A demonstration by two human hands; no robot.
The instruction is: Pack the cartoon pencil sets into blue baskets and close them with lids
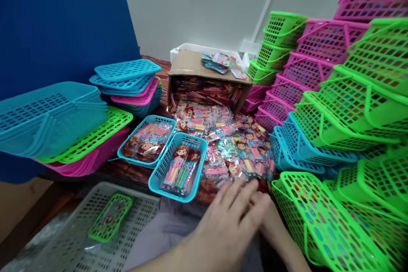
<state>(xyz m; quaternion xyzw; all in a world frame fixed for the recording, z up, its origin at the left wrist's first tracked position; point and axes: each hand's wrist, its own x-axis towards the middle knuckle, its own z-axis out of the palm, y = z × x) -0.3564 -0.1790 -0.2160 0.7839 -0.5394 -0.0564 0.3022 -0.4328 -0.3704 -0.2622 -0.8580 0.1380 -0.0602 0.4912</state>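
Observation:
My left hand (pixel 228 216) reaches across in front of my lap with its fingers stretched out and slightly apart, and nothing shows in it. Behind it is my right hand (pixel 266 208), whose fingers are mostly hidden, so whether it holds anything cannot be seen. Just beyond both hands lies a spread of clear packets (pixel 245 153) with printed cartoon figures and coloured sticks. Left of the hands, a blue plastic basket (pixel 153 182) contains similar packets standing side by side. Another blue basket (pixel 127 157) beside it also contains packets.
An opened cardboard box (pixel 188 61) lies behind the packets, with small cards (pixel 219 60) on top. Stacked green baskets (pixel 334 119) and pink baskets (pixel 321 42) crowd the right. Nested blue baskets (pixel 47 114) stand left. A grey crate (pixel 105 189) holds a small green basket (pixel 111 216).

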